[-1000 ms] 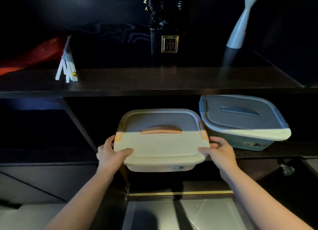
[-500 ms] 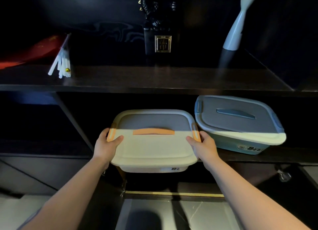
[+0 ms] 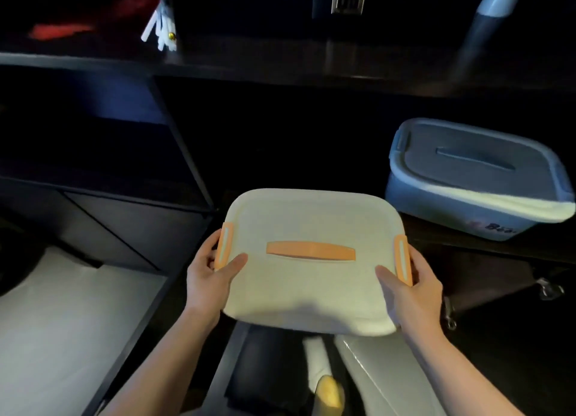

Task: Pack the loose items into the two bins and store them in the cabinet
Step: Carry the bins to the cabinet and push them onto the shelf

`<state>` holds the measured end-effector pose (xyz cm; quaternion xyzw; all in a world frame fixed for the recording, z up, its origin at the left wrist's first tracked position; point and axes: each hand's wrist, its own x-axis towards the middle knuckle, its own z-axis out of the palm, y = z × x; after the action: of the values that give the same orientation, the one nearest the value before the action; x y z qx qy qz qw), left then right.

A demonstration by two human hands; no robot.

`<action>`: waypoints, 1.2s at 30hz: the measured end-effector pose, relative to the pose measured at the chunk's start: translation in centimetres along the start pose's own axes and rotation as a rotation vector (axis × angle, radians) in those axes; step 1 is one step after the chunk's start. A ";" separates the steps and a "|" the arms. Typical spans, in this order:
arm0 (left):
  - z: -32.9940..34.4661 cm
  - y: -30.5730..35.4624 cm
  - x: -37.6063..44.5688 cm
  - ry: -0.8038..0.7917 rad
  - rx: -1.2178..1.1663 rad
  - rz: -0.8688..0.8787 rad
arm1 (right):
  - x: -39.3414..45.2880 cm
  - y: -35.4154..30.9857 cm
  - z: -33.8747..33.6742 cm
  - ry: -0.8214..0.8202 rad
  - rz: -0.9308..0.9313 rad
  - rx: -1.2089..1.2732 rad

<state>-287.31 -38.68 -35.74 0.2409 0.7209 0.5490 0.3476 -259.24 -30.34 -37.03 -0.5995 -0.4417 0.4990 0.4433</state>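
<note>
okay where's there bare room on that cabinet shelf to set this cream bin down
Left of the blue bin, between it and the slanted divider, the shelf shows dark and bare. The right end is taken by the blue bin. Both hands grip the cream bin in front of that gap.

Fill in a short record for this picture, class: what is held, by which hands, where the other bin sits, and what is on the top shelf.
held: cream bin, lid on, orange handle
left hand: grips the bin's left edge by the orange clip
right hand: grips the right edge by the other clip
blue bin: lidded, on the cabinet shelf, to the right, apart from the cream bin
top shelf: white sticks
</note>
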 end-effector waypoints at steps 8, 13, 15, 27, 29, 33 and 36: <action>-2.9 -8.4 -3.7 -0.095 0.059 -0.159 | -6.6 7.0 -1.0 -0.022 0.134 -0.101; -1.4 -14.0 -4.3 -0.107 0.043 -0.323 | -7.3 13.0 -1.8 0.021 0.298 -0.157; -0.4 -16.6 -3.7 -0.147 0.032 -0.379 | -6.2 15.5 -2.1 0.040 0.337 -0.190; 6.4 -30.5 6.6 -0.408 0.237 -0.376 | 4.1 29.0 -1.2 -0.193 0.368 -0.439; 7.9 -32.5 9.2 -0.410 0.259 -0.401 | 6.3 31.0 -0.4 -0.170 0.446 -0.423; 10.1 -35.8 13.9 -0.370 0.260 -0.470 | 11.0 33.9 2.0 -0.139 0.482 -0.419; 11.6 -38.1 16.8 -0.370 0.264 -0.494 | 14.0 35.8 3.3 -0.143 0.509 -0.417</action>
<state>-287.86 -29.90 -78.10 0.1974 0.7471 0.2969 0.5610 -257.80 -24.20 -75.12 -0.7319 -0.4003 0.5333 0.1399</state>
